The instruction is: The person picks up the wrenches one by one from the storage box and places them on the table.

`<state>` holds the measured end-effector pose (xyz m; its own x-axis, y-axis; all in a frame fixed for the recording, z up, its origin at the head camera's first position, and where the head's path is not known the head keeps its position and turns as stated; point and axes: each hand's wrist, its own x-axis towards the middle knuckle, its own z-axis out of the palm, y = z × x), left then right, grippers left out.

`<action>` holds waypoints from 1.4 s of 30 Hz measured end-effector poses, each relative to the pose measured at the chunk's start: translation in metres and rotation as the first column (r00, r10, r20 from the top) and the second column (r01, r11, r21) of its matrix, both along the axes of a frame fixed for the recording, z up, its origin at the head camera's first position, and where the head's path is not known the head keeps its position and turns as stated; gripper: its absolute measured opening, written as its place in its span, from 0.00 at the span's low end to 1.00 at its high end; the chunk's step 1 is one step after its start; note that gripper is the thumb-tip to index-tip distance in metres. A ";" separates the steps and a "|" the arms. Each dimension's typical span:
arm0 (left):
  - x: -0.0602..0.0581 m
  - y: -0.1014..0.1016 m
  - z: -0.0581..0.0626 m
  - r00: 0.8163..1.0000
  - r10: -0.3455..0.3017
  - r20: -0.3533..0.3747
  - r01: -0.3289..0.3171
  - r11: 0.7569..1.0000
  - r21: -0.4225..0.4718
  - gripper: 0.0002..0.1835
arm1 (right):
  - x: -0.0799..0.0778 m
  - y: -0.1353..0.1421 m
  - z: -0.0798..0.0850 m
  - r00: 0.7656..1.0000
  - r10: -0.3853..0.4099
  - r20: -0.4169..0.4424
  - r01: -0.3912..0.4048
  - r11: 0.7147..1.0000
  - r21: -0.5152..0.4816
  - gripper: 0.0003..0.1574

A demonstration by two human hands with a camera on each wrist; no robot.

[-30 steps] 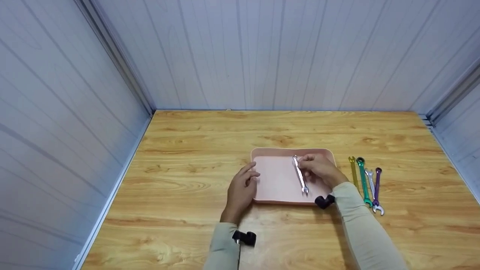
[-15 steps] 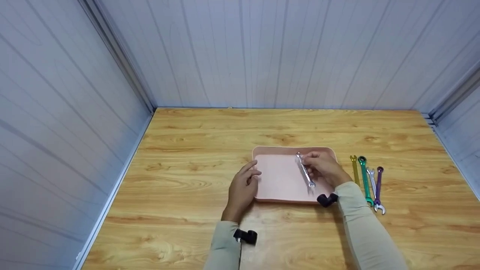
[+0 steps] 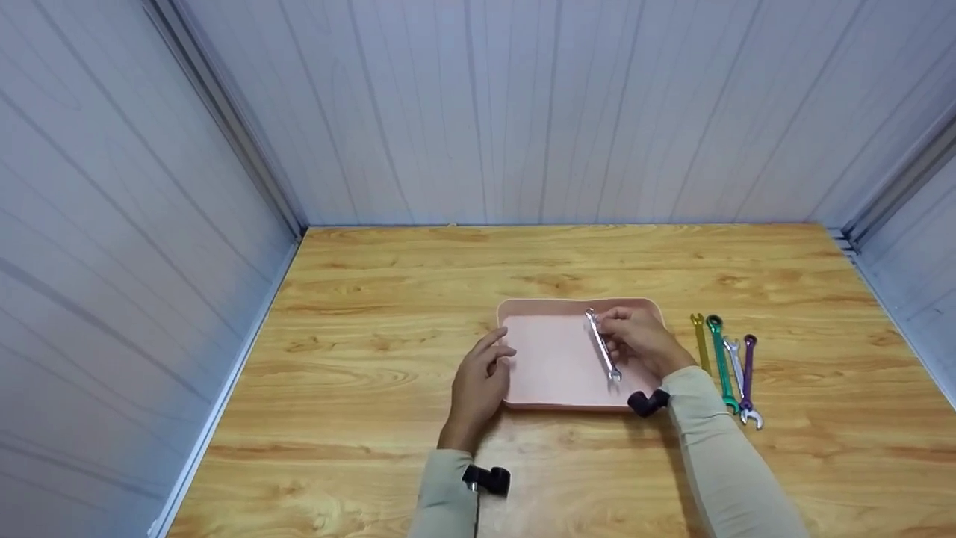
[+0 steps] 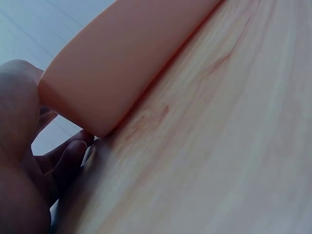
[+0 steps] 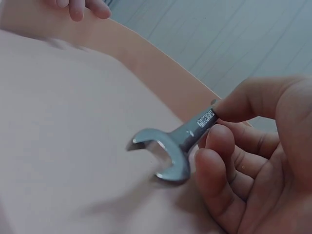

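Note:
Over a shallow pink tray, my right hand pinches a silver combination wrench between thumb and fingers. Its open-end head points toward the person and hangs just above the tray floor, with a shadow beneath. My left hand holds the tray's left side, its fingers bent over the rim. In the left wrist view, that hand's fingers lie by the tray's near corner; part of the grip is hidden.
Right of the tray, several wrenches lie on the wooden table: yellow, green, silver and purple. The right forearm partly covers the yellow one. Pale panel walls enclose the table.
The wrench in my right hand has tilted slightly and its lower end has lifted a little off the tray floor. My left hand stays on the tray; the view has shifted slightly.

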<state>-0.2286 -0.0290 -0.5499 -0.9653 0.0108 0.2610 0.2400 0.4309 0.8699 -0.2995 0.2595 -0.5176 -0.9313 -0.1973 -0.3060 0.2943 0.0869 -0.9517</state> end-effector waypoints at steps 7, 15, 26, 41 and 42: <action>0.001 0.001 -0.004 1.000 -0.001 0.004 0.001 1.000 -0.016 0.12 | 0.001 0.000 -0.002 1.000 0.023 -0.004 -0.022 1.000 0.011 0.10; 0.004 -0.001 -0.002 1.000 0.014 0.022 -0.014 1.000 -0.002 0.11 | 0.003 -0.001 -0.001 1.000 0.024 -0.019 -0.023 0.999 0.025 0.13; 0.005 0.001 0.001 1.000 0.006 0.010 -0.006 0.999 0.039 0.11 | 0.001 -0.005 -0.001 0.999 0.029 -0.038 -0.028 0.999 0.047 0.15; 0.002 0.000 -0.001 1.000 -0.005 -0.004 0.005 1.000 0.027 0.12 | 0.000 -0.003 0.000 0.999 0.012 -0.053 -0.009 0.999 0.051 0.15; 0.002 0.000 -0.001 1.000 -0.003 -0.001 0.003 1.000 0.029 0.12 | 0.000 -0.003 0.000 0.998 0.011 -0.056 -0.008 0.999 0.049 0.16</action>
<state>-0.2267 -0.0288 -0.5506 -0.9649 0.0061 0.2625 0.2424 0.4049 0.8817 -0.2996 0.2564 -0.5173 -0.9454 -0.1926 -0.2629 0.2396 0.1365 -0.9612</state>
